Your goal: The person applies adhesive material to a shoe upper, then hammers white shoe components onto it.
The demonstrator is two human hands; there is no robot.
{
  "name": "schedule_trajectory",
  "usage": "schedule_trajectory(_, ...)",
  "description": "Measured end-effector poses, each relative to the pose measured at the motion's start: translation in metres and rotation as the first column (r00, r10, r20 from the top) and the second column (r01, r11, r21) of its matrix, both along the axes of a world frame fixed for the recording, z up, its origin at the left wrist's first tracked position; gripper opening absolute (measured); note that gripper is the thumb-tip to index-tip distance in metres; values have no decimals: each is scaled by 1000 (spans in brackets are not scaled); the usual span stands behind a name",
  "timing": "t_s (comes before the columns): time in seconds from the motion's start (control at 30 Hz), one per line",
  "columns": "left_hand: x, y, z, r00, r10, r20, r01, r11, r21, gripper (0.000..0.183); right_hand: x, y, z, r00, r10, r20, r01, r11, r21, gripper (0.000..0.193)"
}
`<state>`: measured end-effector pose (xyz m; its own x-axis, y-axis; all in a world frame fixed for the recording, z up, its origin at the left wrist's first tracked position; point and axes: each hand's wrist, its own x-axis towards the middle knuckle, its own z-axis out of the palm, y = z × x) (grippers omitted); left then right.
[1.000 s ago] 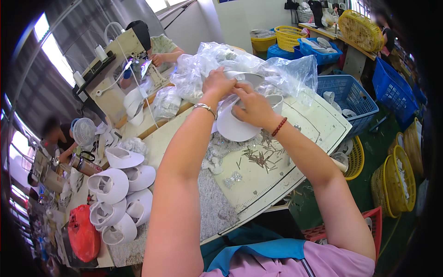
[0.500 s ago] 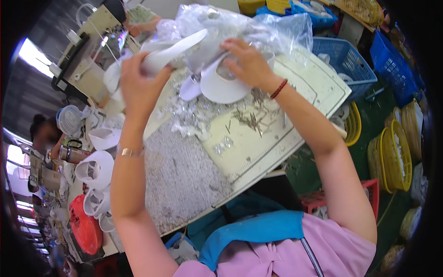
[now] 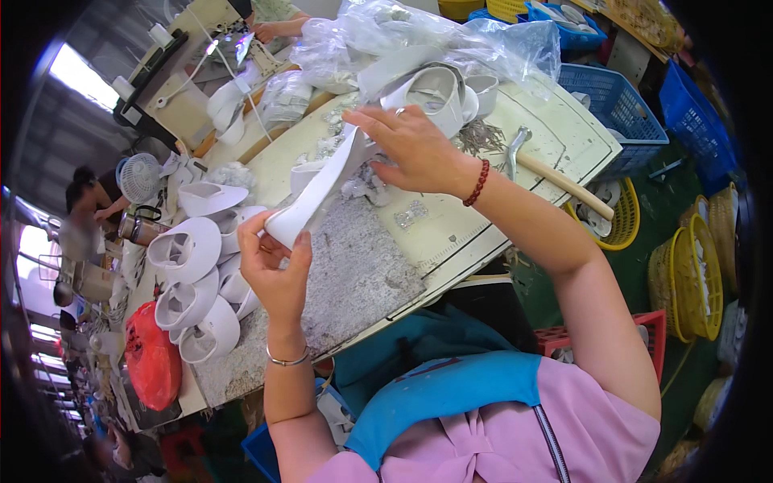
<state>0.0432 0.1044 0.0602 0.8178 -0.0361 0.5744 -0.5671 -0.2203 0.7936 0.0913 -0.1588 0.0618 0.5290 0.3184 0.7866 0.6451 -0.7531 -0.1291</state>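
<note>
A curved white piece (image 3: 318,189), which looks like a shoe upper, is held tilted above the workbench. My left hand (image 3: 278,262) pinches its lower end between thumb and fingers. At its upper end my right hand (image 3: 423,153) is closed over the edge, fingers reaching across the top; part of the piece is hidden there. More white uppers (image 3: 431,92) stand just beyond my right hand. Several similar ones (image 3: 185,249) are grouped at the left of the bench. A hammer (image 3: 555,179) with a wooden handle lies right of my right wrist, beside a pile of thin brownish slivers (image 3: 483,137).
A speckled grey mat (image 3: 354,270) covers the near part of the cream workbench (image 3: 475,217). Clear plastic bags (image 3: 427,28) heap at the back. A red bag (image 3: 153,358) sits left; blue (image 3: 612,113) and yellow (image 3: 624,221) baskets stand right. Another person's hand (image 3: 266,32) shows at back left.
My left hand has come down and nearer with the white piece. My right hand has left the uppers at the back and moved onto the piece's upper end. The hammer has come into sight.
</note>
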Motion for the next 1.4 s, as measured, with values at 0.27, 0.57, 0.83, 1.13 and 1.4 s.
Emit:
schedule_trajectory(0.27,-35,31,12,986,-142,-88,109,945,-308,43,10,-9,13,981,176,78,-151,954,-258,30)
schedule_trajectory(0.57,-56,53,-12,964,-240,-114,145,836,-529,35,8,-5,21,852,302,428,-111,902,-417,32)
schedule_trajectory(0.83,-72,70,-15,970,233,-64,-242,934,-263,35,33,-66,60,845,-176,505,208,978,-7,38)
schedule_trajectory(1.13,-73,49,-38,969,240,67,-171,449,877,62,80,-101,-16,870,-491,50,445,737,-509,50)
schedule_trajectory(1.4,-86,47,-3,987,161,14,-85,443,892,62,33,-112,10,941,-333,-65,300,907,-294,50)
